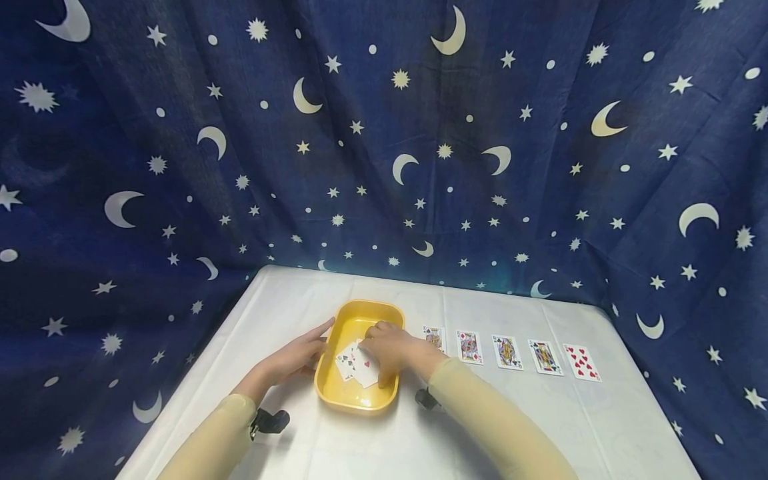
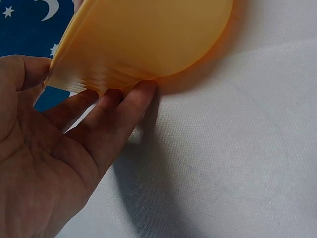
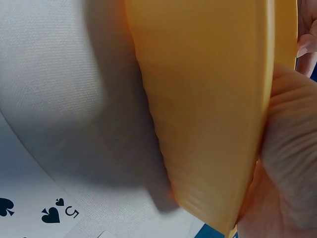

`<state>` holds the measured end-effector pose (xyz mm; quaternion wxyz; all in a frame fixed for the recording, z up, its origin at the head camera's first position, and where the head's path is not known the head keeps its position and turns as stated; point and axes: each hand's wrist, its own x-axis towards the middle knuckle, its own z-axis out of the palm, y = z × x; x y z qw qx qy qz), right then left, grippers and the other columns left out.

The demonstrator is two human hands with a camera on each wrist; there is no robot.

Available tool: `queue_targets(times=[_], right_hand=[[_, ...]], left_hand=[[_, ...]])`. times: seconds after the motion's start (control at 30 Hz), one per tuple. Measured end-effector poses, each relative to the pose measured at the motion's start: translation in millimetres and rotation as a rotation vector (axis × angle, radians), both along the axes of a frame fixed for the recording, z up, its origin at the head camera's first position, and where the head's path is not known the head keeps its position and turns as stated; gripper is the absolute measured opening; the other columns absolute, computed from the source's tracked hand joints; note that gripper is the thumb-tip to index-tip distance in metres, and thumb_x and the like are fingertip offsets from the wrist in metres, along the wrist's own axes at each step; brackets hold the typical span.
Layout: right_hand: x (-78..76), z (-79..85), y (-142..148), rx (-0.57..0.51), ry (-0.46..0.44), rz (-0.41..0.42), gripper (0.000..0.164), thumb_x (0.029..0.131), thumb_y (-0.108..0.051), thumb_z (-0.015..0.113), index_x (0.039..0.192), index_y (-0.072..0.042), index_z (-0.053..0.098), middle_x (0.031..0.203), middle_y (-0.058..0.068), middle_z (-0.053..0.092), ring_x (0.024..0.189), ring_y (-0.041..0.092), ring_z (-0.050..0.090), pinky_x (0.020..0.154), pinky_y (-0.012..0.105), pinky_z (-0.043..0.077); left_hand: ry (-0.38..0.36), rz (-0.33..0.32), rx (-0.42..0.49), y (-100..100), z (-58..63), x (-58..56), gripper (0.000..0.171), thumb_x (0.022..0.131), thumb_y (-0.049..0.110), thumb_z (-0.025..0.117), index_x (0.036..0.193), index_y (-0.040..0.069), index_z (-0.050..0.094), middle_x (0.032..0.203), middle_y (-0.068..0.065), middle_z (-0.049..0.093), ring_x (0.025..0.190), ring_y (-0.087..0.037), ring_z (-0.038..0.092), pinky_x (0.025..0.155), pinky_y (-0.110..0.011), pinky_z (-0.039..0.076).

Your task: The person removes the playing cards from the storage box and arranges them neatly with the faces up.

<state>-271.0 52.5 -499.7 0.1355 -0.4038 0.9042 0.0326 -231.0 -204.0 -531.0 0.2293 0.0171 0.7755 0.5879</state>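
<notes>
A yellow plastic tub (image 1: pixel 360 405) stands on the table with a few loose playing cards (image 1: pixel 346 360) inside. My left hand (image 1: pixel 295 357) holds its left side. In the left wrist view the thumb is at the rim, and the fingertips (image 2: pixel 146 88) press against the outer wall. My right hand (image 1: pixel 391 350) reaches over the right rim into the tub. Its curled fingers and thumb are at opposite edges of a card with a red heart (image 1: pixel 367 367); the right wrist view hides these fingertips behind the tub wall.
Face-up cards lie in a row right of the tub: several face cards (image 1: pixel 508 352) and a hearts number card (image 1: pixel 582 362) at the far end. A five of spades (image 3: pixel 29 173) shows beside the tub. Dark curtain (image 1: pixel 384 167) hangs behind the white-covered table (image 1: pixel 336 453).
</notes>
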Motion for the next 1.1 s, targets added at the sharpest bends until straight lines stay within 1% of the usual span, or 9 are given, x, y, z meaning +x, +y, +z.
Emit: queue_targets(times=[0.07, 0.3, 0.6, 0.9, 1.0, 1.1], right_hand=[[0.1, -0.5, -0.1, 0.001, 0.0, -0.002, 0.089, 0.066, -0.045, 0.094, 0.144, -0.025, 0.059, 0.136, -0.005, 0.056, 0.126, 0.016, 0.046, 0.119, 0.036, 0.03], [-0.3, -3.3, -0.6, 0.005, 0.009, 0.005, 0.085, 0.064, -0.041, 0.094, 0.141, -0.025, 0.061, 0.128, -0.007, 0.056, 0.117, 0.013, 0.045, 0.116, 0.034, 0.034], [0.0, -3.5, -1.1, 0.005, 0.01, -0.005, 0.083, 0.064, -0.039, 0.093, 0.14, -0.025, 0.062, 0.126, -0.006, 0.057, 0.114, 0.013, 0.045, 0.112, 0.034, 0.038], [-1.3, -5.2, -1.7, -0.005, -0.008, -0.029, 0.086, 0.064, -0.04, 0.094, 0.143, -0.027, 0.06, 0.132, -0.006, 0.056, 0.117, 0.014, 0.045, 0.113, 0.035, 0.037], [-1.2, -5.4, -1.8, -0.004, -0.007, -0.028, 0.086, 0.065, -0.04, 0.094, 0.143, -0.027, 0.06, 0.132, -0.006, 0.056, 0.118, 0.014, 0.045, 0.113, 0.035, 0.037], [-1.3, -5.3, -1.4, -0.011, -0.009, -0.029, 0.086, 0.064, -0.039, 0.094, 0.142, -0.027, 0.06, 0.13, -0.006, 0.056, 0.118, 0.014, 0.045, 0.113, 0.036, 0.037]], left_hand=[[0.001, -0.005, 0.005, -0.2, -0.4, 0.1, 0.065, 0.105, 0.024, 0.049, 0.164, 0.035, 0.025, 0.154, -0.014, 0.046, 0.114, -0.028, 0.06, 0.089, -0.046, 0.059], [-0.009, -0.041, 0.077, 0.6, -0.9, 1.0, 0.066, 0.107, 0.022, 0.046, 0.166, 0.028, 0.017, 0.152, -0.024, 0.047, 0.119, -0.032, 0.061, 0.089, -0.048, 0.058], [-0.005, -0.032, 0.065, 1.7, -1.2, 0.8, 0.066, 0.107, 0.022, 0.047, 0.166, 0.029, 0.018, 0.154, -0.022, 0.046, 0.12, -0.032, 0.061, 0.088, -0.046, 0.059], [-0.005, -0.033, 0.044, 0.2, -0.7, 0.4, 0.066, 0.107, 0.023, 0.048, 0.165, 0.03, 0.019, 0.153, -0.022, 0.046, 0.119, -0.031, 0.061, 0.088, -0.045, 0.059], [-0.009, -0.032, 0.037, -0.4, -0.3, -0.1, 0.066, 0.107, 0.023, 0.048, 0.165, 0.031, 0.019, 0.152, -0.021, 0.048, 0.12, -0.03, 0.061, 0.089, -0.045, 0.059], [-0.007, -0.033, 0.035, -0.8, -0.1, -0.4, 0.065, 0.107, 0.023, 0.047, 0.165, 0.03, 0.019, 0.151, -0.02, 0.049, 0.12, -0.029, 0.061, 0.09, -0.046, 0.058]])
